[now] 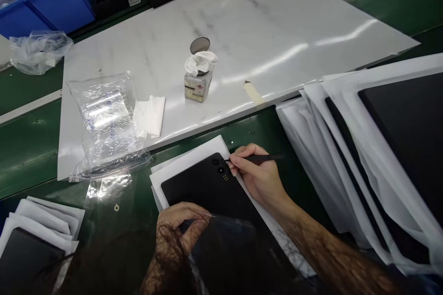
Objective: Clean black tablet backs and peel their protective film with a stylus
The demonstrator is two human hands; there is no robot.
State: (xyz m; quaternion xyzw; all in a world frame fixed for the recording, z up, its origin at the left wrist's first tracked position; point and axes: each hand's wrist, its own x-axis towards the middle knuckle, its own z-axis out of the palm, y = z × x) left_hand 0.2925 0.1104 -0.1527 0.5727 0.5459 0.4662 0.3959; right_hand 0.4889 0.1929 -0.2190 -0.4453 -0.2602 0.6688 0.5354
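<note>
A black tablet-shaped back cover (197, 184) lies on white sheets (210, 147) in front of me, two round camera lenses (218, 166) at its top corner. My right hand (258, 175) is closed in a pen-like grip on dark tweezers (265, 157), their tip touching or just above the upper lens. My left hand (182, 223) pinches the edge of a clear plastic film (224, 230) that spreads over the lower part of the cover. Dark hair strands partly hide that hand and the near end of the cover.
On the grey board (270, 27) stand a small tin (199, 86) with white tissue, a clear zip bag (107, 120) and folded white cloth (152, 115). Black panels between white sheets fill the right (408, 138) and lower left (31, 253). Blue bins (58, 4) are at the back.
</note>
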